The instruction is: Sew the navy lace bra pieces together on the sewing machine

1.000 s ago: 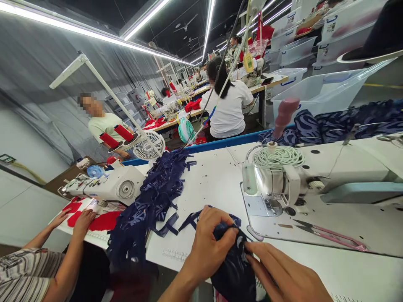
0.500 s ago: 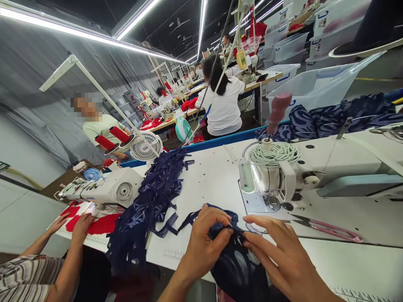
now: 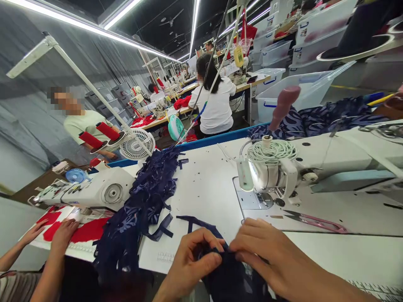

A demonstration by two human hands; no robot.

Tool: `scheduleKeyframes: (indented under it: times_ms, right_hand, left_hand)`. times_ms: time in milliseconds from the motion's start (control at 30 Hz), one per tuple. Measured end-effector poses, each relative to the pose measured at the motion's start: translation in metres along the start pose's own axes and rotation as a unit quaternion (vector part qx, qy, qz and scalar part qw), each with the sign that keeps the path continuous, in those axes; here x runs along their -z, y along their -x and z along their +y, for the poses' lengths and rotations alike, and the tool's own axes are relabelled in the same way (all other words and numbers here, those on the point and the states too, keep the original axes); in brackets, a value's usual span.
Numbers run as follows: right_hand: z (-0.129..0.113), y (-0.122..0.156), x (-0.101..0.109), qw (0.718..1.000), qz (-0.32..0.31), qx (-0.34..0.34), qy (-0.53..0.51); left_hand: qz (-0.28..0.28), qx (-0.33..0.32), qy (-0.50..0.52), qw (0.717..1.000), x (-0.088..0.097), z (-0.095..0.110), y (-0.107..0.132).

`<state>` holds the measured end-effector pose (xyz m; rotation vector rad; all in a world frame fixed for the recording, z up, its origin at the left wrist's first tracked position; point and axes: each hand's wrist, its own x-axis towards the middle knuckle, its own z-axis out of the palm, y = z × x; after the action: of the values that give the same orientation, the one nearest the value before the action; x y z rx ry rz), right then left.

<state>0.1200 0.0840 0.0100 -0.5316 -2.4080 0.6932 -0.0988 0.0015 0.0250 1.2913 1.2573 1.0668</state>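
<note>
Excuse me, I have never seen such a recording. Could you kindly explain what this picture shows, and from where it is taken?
Of course. No robot is here: a camera worn on a person's head looks forward and down. The person's bare left hand and right hand both pinch a piece of dark fabric near the front edge of a white table. On the right stands a sewing machine, with pink-handled snips lying in front of it. To the left is a heap of navy cloth. Beyond the heap, a co-worker's hand rests by red fabric at another machine.
</note>
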Motion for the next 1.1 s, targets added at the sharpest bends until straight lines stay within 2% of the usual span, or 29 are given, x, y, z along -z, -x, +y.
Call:
scheduleKeyframes:
  times_ms: [67, 100, 133, 167, 233, 267, 300, 333, 367, 400, 467, 533, 567, 633, 733, 800, 867, 1000, 1100]
  right_hand:
    - [-0.005, -0.043, -0.01, 0.994, 0.012, 0.007, 0.111]
    - [-0.006, -0.069, -0.014, 0.991, 0.02, -0.005, 0.133]
    - [-0.007, -0.095, -0.018, 0.99, 0.029, -0.009, 0.14]
    - [-0.006, -0.12, -0.02, 0.988, 0.044, -0.015, 0.145]
    - [0.001, -0.154, -0.023, 0.986, 0.077, -0.001, 0.15]
    - [0.007, -0.16, -0.024, 0.984, 0.089, 0.015, 0.154]
    - [0.015, -0.157, -0.025, 0.982, 0.093, 0.036, 0.159]
    - [0.026, -0.147, -0.027, 0.98, 0.09, 0.059, 0.167]
    - [0.039, -0.131, -0.03, 0.978, 0.081, 0.084, 0.176]
    - [0.054, -0.111, -0.032, 0.974, 0.07, 0.109, 0.187]
    - [0.086, -0.067, -0.033, 0.965, 0.047, 0.152, 0.208]
    - [0.111, -0.03, -0.03, 0.96, 0.04, 0.16, 0.227]
    - [0.121, -0.016, -0.026, 0.959, 0.039, 0.154, 0.237]
    - [0.13, 0.003, -0.016, 0.957, 0.039, 0.133, 0.254]
    - [0.129, 0.02, 0.0, 0.955, 0.036, 0.099, 0.276]
    - [0.126, 0.033, 0.009, 0.953, 0.036, 0.078, 0.289]
    - [0.127, 0.048, 0.016, 0.948, 0.049, 0.066, 0.306]
    - [0.141, 0.075, 0.023, 0.939, 0.1, 0.049, 0.327]
    - [0.149, 0.083, 0.024, 0.937, 0.13, 0.038, 0.321]
  left_hand:
    - [0.057, -0.022, -0.074, 0.995, 0.026, 0.008, -0.009]
    - [0.096, -0.053, -0.139, 0.984, 0.04, 0.016, -0.016]
    - [0.148, -0.106, -0.215, 0.959, 0.052, 0.027, -0.024]
    - [0.189, -0.168, -0.306, 0.918, 0.063, 0.038, -0.031]
    - [0.242, -0.315, -0.474, 0.786, 0.071, 0.054, -0.04]
    - [0.246, -0.371, -0.539, 0.716, 0.068, 0.056, -0.043]
    - [0.238, -0.411, -0.585, 0.657, 0.061, 0.05, -0.044]
    - [0.225, -0.431, -0.615, 0.621, 0.049, 0.038, -0.045]
    - [0.209, -0.43, -0.634, 0.609, 0.034, 0.02, -0.046]
    - [0.193, -0.426, -0.635, 0.615, 0.017, -0.002, -0.048]
    - [0.175, -0.415, -0.608, 0.654, -0.021, -0.048, -0.056]
    - [0.165, -0.396, -0.572, 0.699, -0.055, -0.081, -0.068]
    - [0.155, -0.381, -0.56, 0.719, -0.069, -0.09, -0.075]
    - [0.124, -0.365, -0.554, 0.738, -0.085, -0.094, -0.088]
    - [0.031, -0.376, -0.56, 0.737, -0.084, -0.081, -0.1]
    - [-0.035, -0.381, -0.55, 0.743, -0.072, -0.073, -0.102]
    - [-0.077, -0.366, -0.533, 0.759, -0.06, -0.071, -0.102]
    - [-0.112, -0.32, -0.499, 0.798, -0.052, -0.076, -0.113]
    - [-0.115, -0.309, -0.497, 0.803, -0.059, -0.078, -0.132]
